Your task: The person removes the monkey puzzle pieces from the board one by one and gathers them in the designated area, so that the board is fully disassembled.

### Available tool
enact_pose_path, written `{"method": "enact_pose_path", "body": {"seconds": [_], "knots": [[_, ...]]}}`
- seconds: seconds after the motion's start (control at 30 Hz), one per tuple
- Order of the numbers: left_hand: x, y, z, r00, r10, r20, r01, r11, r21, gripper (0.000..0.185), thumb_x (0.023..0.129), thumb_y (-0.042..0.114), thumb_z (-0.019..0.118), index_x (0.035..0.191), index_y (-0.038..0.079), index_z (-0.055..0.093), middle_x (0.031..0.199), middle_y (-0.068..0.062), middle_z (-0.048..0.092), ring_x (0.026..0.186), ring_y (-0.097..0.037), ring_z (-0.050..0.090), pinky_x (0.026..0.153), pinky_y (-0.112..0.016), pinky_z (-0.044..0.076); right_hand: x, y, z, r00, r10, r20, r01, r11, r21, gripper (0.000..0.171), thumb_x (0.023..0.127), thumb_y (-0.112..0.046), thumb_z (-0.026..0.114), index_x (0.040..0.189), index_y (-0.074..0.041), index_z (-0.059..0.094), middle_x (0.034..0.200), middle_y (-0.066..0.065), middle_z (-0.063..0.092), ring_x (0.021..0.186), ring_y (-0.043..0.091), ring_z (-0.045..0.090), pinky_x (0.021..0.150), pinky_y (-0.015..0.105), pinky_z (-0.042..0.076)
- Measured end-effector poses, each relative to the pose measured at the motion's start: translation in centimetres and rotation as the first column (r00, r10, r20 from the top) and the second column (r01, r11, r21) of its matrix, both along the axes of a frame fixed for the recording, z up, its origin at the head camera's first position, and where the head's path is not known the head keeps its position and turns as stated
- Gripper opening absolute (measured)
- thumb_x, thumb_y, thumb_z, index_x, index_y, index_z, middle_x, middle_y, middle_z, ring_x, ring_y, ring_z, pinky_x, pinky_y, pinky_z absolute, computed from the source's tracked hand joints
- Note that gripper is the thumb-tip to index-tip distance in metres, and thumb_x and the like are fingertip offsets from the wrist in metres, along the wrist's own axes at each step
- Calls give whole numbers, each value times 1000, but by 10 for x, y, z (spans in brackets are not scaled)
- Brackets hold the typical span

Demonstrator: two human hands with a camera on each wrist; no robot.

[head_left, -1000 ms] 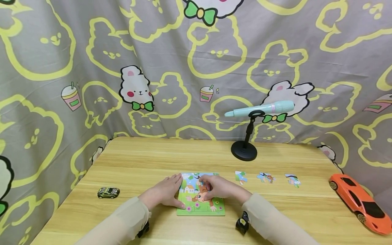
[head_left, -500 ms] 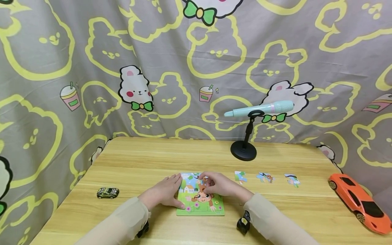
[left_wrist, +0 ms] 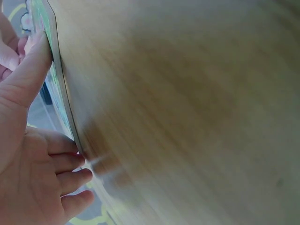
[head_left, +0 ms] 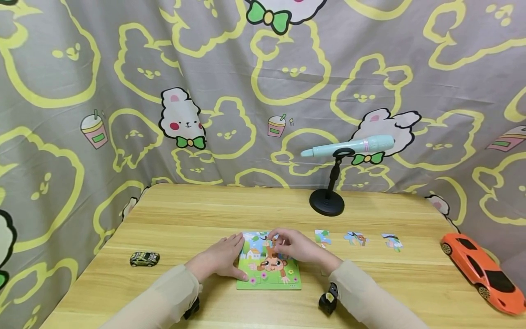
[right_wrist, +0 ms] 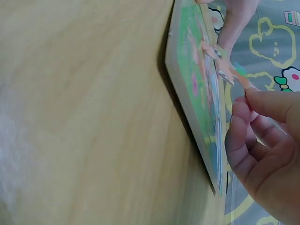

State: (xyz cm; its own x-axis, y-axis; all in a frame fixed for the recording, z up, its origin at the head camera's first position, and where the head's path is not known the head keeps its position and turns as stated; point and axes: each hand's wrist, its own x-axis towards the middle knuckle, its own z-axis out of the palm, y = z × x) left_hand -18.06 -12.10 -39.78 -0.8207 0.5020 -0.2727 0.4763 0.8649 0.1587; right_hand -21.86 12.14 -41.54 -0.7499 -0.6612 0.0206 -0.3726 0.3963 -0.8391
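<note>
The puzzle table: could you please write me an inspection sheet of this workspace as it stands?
Surface: light wooden table, bare grain showing at its far side.
Job's things: puzzle board lies flat near the front edge; one puzzle piece is lifted, tilted, off its face.
Clutter: three loose pieces in a row right of the board; small toy car at left; orange toy car at the right edge; teal pen on a black stand.
Grippers: left hand rests flat, thumb against the board's left edge; right hand pinches the lifted piece.
Cables: nothing seen.
Surroundings: grey curtain with yellow bunny outlines on all sides.
</note>
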Motion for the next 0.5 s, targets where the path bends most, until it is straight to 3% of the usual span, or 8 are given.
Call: {"method": "enact_pose_path", "body": {"seconds": [0.23, 0.5], "knots": [[0, 0, -1, 1000, -9, -11, 9, 1000, -10, 102, 72, 61, 64, 141, -6, 28, 148, -19, 22, 134, -32, 22, 108, -44, 21, 2, 13, 5, 989, -74, 127, 83, 994, -65, 18, 92, -5, 56, 108, 0, 52, 83, 10, 58, 66, 32, 56, 57, 38, 50], [1, -1, 2, 1000, -7, -6, 7, 1000, -7, 102, 72, 60, 64, 141, -6, 28, 148, -19, 22, 134, -32, 22, 108, -44, 21, 3, 47, 7, 983, -128, 128, 138, 988, -70, 9, 91, -6, 57, 96, 0, 59, 81, 9, 56, 67, 26, 56, 58, 37, 52]]}}
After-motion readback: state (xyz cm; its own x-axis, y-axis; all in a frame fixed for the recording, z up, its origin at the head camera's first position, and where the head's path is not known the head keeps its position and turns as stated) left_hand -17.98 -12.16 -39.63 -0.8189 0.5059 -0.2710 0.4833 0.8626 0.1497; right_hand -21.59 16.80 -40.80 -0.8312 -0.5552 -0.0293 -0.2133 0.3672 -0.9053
